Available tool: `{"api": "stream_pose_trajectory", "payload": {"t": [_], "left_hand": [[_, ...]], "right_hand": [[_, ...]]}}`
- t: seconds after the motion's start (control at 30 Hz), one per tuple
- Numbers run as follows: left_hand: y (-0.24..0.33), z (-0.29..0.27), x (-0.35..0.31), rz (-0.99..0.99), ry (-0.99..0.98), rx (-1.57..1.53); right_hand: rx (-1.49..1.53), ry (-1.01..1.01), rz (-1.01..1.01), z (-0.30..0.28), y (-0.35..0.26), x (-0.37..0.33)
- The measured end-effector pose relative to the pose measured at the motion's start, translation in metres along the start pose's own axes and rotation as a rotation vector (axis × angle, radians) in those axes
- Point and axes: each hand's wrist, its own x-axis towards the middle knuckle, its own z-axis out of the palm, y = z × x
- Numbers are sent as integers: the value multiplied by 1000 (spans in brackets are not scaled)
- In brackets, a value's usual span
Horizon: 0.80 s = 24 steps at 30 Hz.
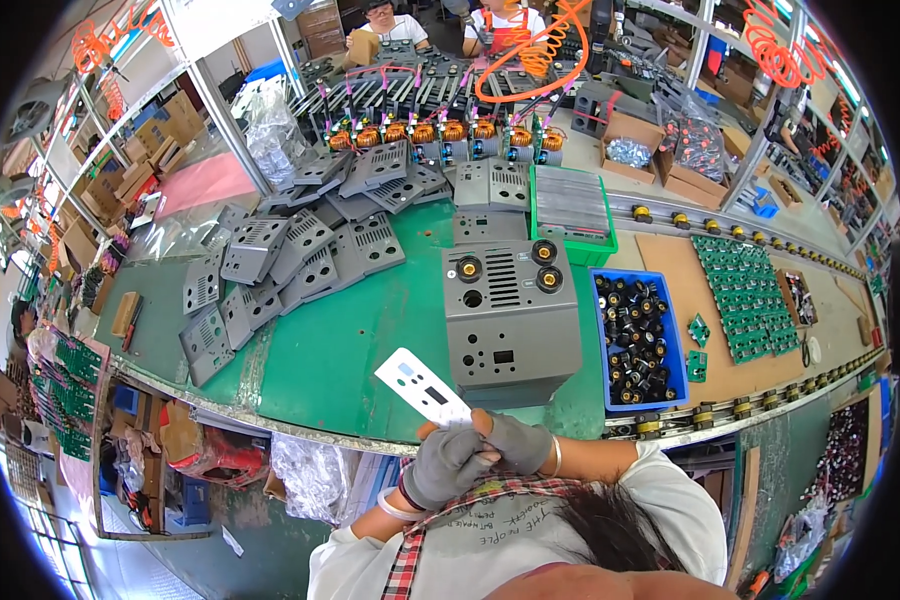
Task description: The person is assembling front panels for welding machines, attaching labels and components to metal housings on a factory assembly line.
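Note:
Close to my chest, my hands meet at the near end of a white panel label with several dark openings in it. My left hand, in a grey glove with bare fingertips, is closed at the label's lower end. From the other side my right hand, gloved alike, pinches the same end with thumb and fingers. The fingers partly hide that end. Just beyond the label stands a grey metal housing panel on a stack, with slots, holes and three round black-and-brass terminals fitted in its upper part.
Loose grey panels lie heaped on the green bench at left. A blue bin of black-and-brass terminals stands right of the stack, near a green crate and circuit boards. Copper-coil assemblies line the back; two people work beyond.

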Motion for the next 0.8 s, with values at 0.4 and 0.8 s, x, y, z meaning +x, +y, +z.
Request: {"api": "stream_pose_trajectory", "payload": {"t": [0.4,0.8], "left_hand": [[4,-1,6,-3,5,7],[13,-23,5,37,53,160]], "right_hand": [[2,-47,85,-10,3,0],[-155,-56,47,-2,-6,1]]}}
